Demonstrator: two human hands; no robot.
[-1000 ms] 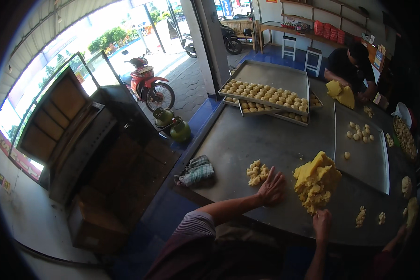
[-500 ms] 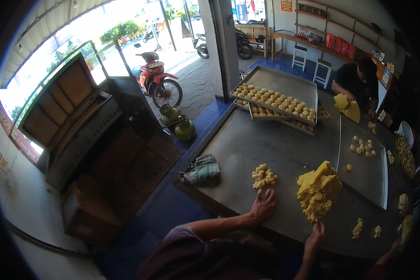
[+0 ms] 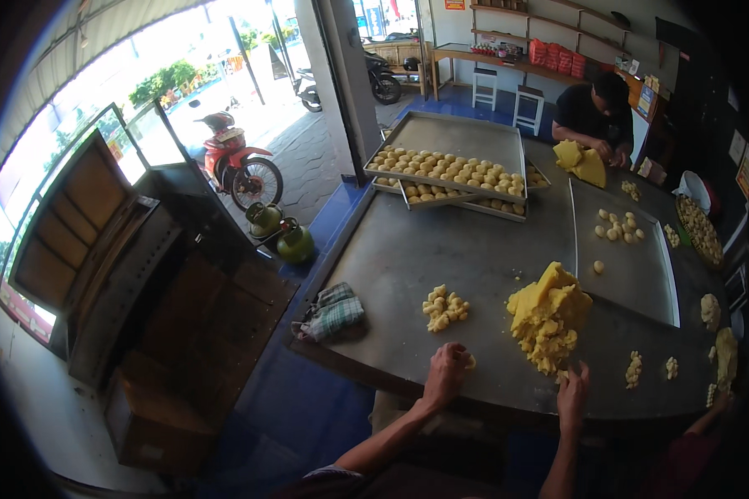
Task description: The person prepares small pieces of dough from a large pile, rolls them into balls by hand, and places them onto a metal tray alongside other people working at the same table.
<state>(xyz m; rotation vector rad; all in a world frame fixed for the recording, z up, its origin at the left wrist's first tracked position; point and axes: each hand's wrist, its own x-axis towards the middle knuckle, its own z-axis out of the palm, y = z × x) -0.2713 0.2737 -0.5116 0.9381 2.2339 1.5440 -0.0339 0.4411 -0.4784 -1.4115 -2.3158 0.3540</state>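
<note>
My left hand (image 3: 446, 374) is curled at the near edge of the metal table, and a small pale dough piece (image 3: 471, 363) shows at its fingers. Just beyond it lies a small pile of dough pieces (image 3: 445, 308). At the foot of a big crumbly mound of yellow dough (image 3: 549, 312), my right hand (image 3: 572, 392) pinches a bit of yellow dough (image 3: 562, 375) between thumb and fingers. The bit touches or nearly touches the mound; I cannot tell which.
Stacked metal trays (image 3: 458, 137) hold rows of round dough balls. A flat tray (image 3: 632, 283) to the right carries several balls. A checked cloth (image 3: 333, 314) lies left. Across the table a person in black (image 3: 595, 116) works beside a yellow slab (image 3: 582, 162). Another person's forearm (image 3: 711, 416) enters right.
My left hand has drawn back from the small pile and curled around a dough piece. My right hand has closed on a bit at the mound's foot. The whole view has shifted.
</note>
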